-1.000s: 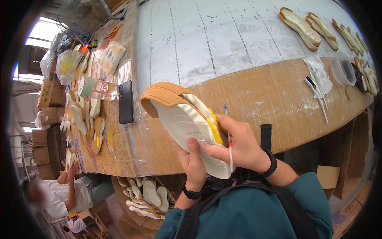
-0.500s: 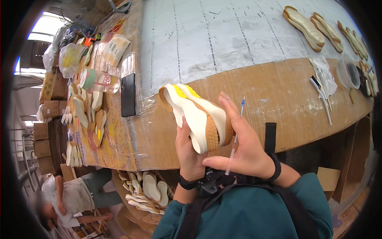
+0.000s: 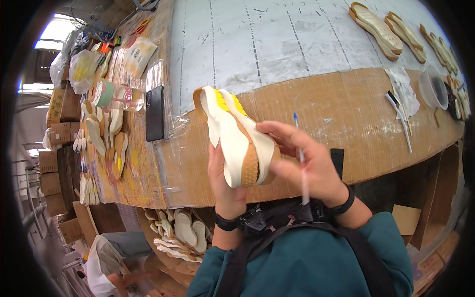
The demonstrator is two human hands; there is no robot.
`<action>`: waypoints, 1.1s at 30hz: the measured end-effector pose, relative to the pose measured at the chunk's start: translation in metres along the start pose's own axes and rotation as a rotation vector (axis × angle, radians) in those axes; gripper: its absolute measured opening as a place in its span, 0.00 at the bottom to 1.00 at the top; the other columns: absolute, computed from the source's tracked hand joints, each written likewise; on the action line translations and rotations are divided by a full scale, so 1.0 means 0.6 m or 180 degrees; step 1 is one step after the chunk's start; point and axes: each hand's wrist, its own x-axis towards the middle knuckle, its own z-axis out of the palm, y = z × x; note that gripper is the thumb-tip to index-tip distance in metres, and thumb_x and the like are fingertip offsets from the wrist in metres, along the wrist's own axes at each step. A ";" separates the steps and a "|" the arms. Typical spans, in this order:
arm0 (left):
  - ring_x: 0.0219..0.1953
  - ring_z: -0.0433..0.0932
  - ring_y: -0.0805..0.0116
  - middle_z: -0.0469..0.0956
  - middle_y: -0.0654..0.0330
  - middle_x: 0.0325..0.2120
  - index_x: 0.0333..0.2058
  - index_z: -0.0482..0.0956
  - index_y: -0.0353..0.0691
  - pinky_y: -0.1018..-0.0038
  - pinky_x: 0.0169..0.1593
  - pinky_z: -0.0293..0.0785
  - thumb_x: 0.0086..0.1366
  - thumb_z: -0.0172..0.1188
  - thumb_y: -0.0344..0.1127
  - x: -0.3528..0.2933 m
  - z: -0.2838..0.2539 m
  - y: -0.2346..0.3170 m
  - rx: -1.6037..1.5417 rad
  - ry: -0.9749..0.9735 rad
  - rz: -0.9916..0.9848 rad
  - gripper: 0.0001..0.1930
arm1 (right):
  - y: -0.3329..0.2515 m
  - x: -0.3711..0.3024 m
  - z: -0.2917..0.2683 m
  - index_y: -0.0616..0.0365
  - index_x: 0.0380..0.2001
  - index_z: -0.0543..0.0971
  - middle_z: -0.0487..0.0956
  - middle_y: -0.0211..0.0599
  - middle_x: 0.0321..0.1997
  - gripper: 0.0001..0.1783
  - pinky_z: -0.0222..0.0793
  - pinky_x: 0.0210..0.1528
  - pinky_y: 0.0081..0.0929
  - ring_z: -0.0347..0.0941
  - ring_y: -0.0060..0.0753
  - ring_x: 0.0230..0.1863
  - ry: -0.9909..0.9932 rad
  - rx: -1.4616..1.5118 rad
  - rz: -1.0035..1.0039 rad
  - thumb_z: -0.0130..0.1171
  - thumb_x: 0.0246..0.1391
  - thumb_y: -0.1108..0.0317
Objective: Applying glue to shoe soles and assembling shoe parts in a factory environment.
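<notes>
Upright in my left hand (image 3: 226, 190) is a pair of thick shoe soles (image 3: 231, 141), pressed together. They have cream sidewalls, tan studded undersides and yellow patches at the far end. My left hand closes round their near lower part; its far fingers are hidden behind them. My right hand (image 3: 319, 171) has curled fingers at the right-hand sole, with the thumb blurred near its heel. A slim pen (image 3: 304, 183) with a blue tip, the tip pointing away from me, runs across my right hand, held among its fingers.
Cardboard (image 3: 326, 109) covers the near table edge. At left are a black phone (image 3: 155, 114), a green-lidded bottle (image 3: 121, 96) and several soles (image 3: 96, 133). Brush (image 3: 398, 116), plastic tub (image 3: 433, 89) and more soles (image 3: 376, 30) lie right. A box of soles (image 3: 184, 227) stands below; a person (image 3: 101, 267) sits lower left.
The soles have tilted more upright and shifted slightly left. My right fingers have curled in from a spread pose toward the right-hand sole, carrying the pen. The person at lower left has leaned lower.
</notes>
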 end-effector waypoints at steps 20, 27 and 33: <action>0.57 0.56 0.65 0.56 0.53 0.55 0.54 0.56 0.28 0.71 0.58 0.53 0.60 0.46 0.32 -0.015 0.014 0.003 0.0663 -0.0654 0.0642 0.24 | 0.067 0.001 0.001 0.61 0.56 0.55 0.66 0.40 0.52 0.28 0.65 0.49 0.24 0.67 0.30 0.49 0.0606 0.2784 0.0690 0.45 0.49 0.76; 0.58 0.54 0.61 0.52 0.51 0.57 0.53 0.59 0.31 0.66 0.59 0.52 0.54 0.52 0.26 -0.025 0.013 0.012 0.0589 -0.1004 0.0789 0.27 | 0.069 -0.015 -0.005 0.61 0.58 0.50 0.65 0.40 0.52 0.32 0.63 0.51 0.27 0.65 0.31 0.50 0.0580 0.2399 0.0781 0.49 0.51 0.71; 0.58 0.54 0.61 0.53 0.51 0.56 0.52 0.60 0.29 0.67 0.59 0.52 0.54 0.51 0.27 -0.026 0.004 0.003 0.0308 -0.0805 0.0573 0.25 | 0.081 -0.023 -0.020 0.61 0.59 0.49 0.64 0.41 0.54 0.34 0.63 0.52 0.28 0.65 0.33 0.52 0.0428 0.2654 0.0543 0.49 0.51 0.71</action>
